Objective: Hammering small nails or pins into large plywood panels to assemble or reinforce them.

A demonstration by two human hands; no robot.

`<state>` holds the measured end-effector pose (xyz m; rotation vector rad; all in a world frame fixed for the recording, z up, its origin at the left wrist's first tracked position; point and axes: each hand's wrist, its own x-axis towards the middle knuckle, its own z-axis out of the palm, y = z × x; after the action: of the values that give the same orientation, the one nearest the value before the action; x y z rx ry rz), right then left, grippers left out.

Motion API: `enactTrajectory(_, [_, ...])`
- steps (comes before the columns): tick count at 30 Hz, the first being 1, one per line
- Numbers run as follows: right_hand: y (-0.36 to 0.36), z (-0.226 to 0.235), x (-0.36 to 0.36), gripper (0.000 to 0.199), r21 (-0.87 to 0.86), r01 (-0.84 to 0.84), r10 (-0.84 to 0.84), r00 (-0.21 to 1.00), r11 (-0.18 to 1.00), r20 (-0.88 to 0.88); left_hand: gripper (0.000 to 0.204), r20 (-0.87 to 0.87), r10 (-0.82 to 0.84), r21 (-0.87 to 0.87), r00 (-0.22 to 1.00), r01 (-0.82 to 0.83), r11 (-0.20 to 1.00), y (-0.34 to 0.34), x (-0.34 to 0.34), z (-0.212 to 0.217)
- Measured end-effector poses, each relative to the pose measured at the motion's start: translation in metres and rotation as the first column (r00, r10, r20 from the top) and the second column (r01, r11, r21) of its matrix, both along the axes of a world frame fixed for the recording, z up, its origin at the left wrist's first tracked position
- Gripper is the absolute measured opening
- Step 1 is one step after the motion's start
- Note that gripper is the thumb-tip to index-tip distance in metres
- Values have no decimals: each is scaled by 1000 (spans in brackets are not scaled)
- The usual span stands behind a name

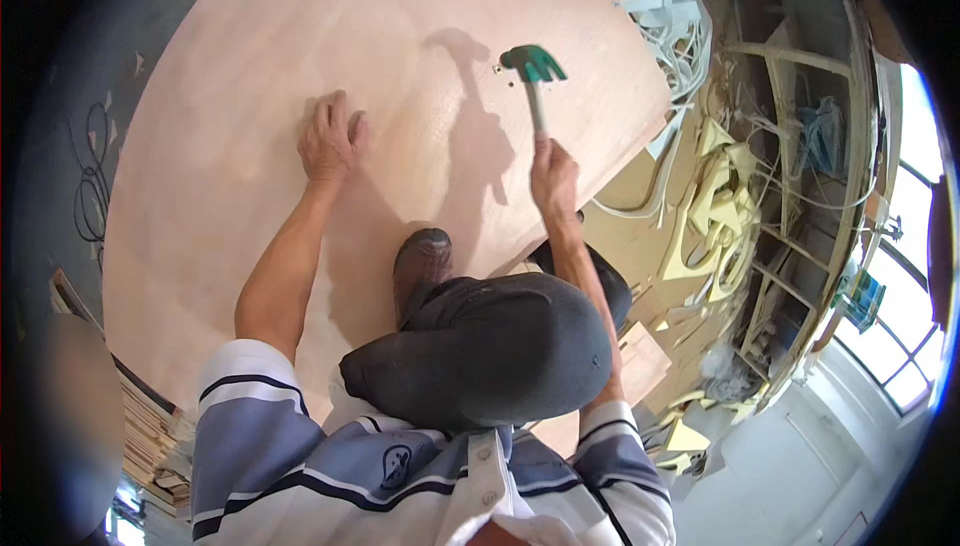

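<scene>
Hammer (pixel 537 91) in the right hand (pixel 553 178): green head (pixel 535 63), pale handle (pixel 539 111). Board (pixel 220 96) beneath the left hand (pixel 328 141): pinkish tan, faintly mottled. Shoe (pixel 424 258) between and below the hands: brown. Trousers (pixel 500 341), below and left of the right hand: charcoal. Shirt (pixel 345 461), below both hands: blue-grey and white panels with black bands. Right of the right hand: yellow pieces (pixel 708 208); farther up, white strips (pixel 672 21). Left of the left hand: black cable (pixel 90 191).

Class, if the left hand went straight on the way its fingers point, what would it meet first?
The way looks free: the left hand seems to rest on the pale board, with only its bare surface ahead as far as the picture shows.
</scene>
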<state>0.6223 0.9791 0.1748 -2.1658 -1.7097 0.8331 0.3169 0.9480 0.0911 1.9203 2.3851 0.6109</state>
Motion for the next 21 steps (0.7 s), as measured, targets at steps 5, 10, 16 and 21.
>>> enactTrajectory(5, [63, 104, 1, 39, 738, -112, 135, 990, 665, 28, 40, -24, 5, -14, 1000, -5, 1000, -20, -10, -2])
enactTrajectory(10, [79, 236, -33, 44, 770, 46, 695, 400, 636, -598, 41, 80, 12, -89, 997, -5, 996, -16, -8, -3])
enactTrajectory(16, [-5, -34, -16, 42, 206, -22, 30, 999, 978, -37, 40, 15, 19, -82, 1000, -17, 996, -14, 2, -3])
enactTrajectory(21, [31, 97, -32, 48, -32, 234, -231, 915, 972, -332, 39, 7, 1, -16, 1000, -1, 1000, -27, -19, -9])
